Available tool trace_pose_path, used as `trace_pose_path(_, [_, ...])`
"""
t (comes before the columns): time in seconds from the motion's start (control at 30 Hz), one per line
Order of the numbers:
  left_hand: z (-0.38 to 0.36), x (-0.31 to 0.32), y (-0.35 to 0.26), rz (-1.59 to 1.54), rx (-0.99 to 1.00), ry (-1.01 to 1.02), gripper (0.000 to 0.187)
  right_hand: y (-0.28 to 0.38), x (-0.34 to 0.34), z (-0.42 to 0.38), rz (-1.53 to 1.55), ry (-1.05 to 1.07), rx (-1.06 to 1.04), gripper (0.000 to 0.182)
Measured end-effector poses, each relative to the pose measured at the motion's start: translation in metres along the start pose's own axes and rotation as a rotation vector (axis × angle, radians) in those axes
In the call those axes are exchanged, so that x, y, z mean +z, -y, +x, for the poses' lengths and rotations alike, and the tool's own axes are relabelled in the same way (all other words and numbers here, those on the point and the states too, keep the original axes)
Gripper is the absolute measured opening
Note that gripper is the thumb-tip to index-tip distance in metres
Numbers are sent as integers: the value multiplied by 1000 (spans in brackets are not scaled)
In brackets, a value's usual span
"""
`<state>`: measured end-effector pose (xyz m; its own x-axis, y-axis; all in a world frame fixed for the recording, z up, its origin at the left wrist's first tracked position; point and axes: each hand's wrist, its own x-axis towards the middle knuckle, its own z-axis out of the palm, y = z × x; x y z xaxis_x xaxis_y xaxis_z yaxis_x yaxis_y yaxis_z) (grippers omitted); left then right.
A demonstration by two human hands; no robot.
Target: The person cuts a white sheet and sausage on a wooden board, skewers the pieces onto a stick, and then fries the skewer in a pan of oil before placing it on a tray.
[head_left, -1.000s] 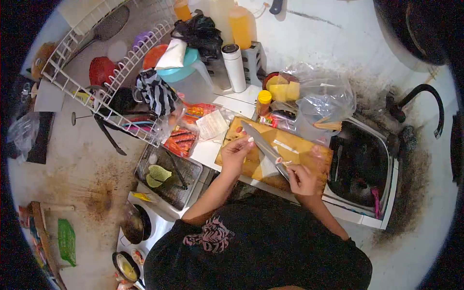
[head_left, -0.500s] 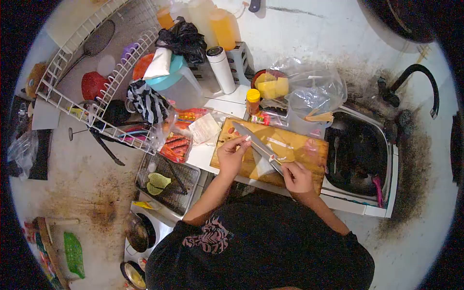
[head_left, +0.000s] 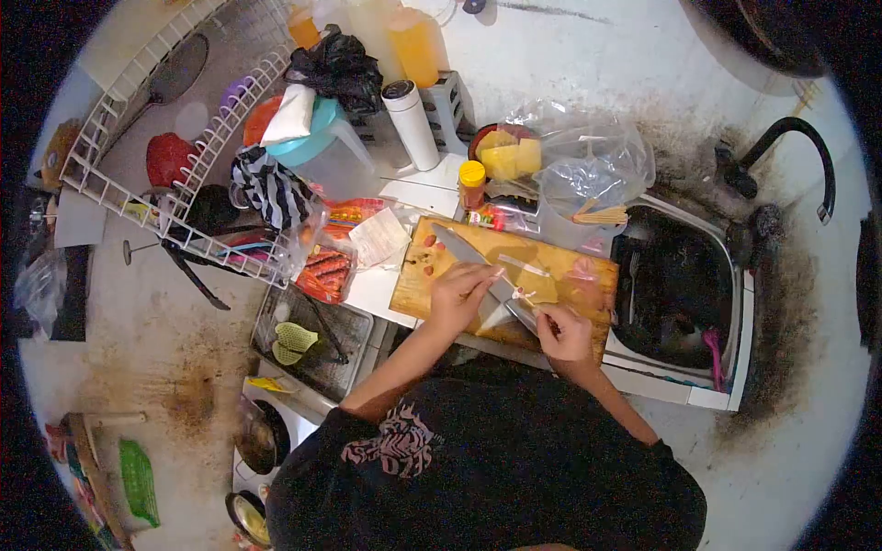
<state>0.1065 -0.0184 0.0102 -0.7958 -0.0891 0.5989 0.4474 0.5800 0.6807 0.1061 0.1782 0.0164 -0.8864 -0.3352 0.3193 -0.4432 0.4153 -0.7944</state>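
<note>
Over the wooden cutting board (head_left: 560, 266), my left hand (head_left: 462, 296) pinches a small pale piece of food (head_left: 498, 274) between thumb and fingertips. My right hand (head_left: 566, 334), closed, holds a thin skewer that points up and left toward the left fingertips. White and pinkish bits of food (head_left: 524, 294) show near the skewer's upper part. Under my hands a knife (head_left: 457, 242) lies flat and slanted on the board, its handle beside my right fingers. Several reddish slices (head_left: 429, 241) lie at the board's left end.
Behind the board stand a yellow-capped jar (head_left: 472, 184), a tub with wooden skewers (head_left: 602, 216) and a plastic bag (head_left: 597, 165). Red sausage packs (head_left: 326, 271) lie left, near a dish rack (head_left: 188, 220). The sink (head_left: 684, 285) with its black faucet (head_left: 799, 129) is at right.
My left hand has moved right and down with the pale piece, closer to the skewer. My right hand stays nearly in place. The whole view has shifted slightly.
</note>
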Motion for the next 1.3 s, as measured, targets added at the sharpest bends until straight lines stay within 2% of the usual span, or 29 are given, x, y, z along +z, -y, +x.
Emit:
trace_pose_path(0.1, [-2, 15, -2, -24, -123, -1, 19, -3, -2, 2, -13, -11, 76, 10])
trace_pose_path(0.27, [2, 27, -4, 26, -98, 30, 18, -13, 0, -1, -24, -63, 165, 11])
trace_pose_path(0.4, [1, 33, -4, 7, -25, 72, 18, -22, -2, -3, -27, -70, 147, 12])
trace_pose_path(0.7, [-12, 42, -6, 81, 6, 108, 16, -19, -1, -8, -102, -79, 148, 11])
trace_pose_path(0.97, [-12, 38, -8, 95, -80, 104, 17, -26, 1, -3, -233, -17, 228, 14])
trace_pose_path(1.07, [-7, 22, -10, 115, -176, 83, 19, -54, 3, 7, -449, -29, 77, 18])
trace_pose_path(1.17, [-15, -10, 1, 186, -230, 18, 21, -54, 7, 17, -679, -84, -160, 23])
trace_pose_path(1.27, [-39, -49, 12, 302, -328, -74, 17, -19, 21, 27, -657, -19, -108, 22])
trace_pose_path(1.3, [-49, -59, 15, 345, -374, -101, 16, -16, 31, 30, -598, 32, -180, 21])
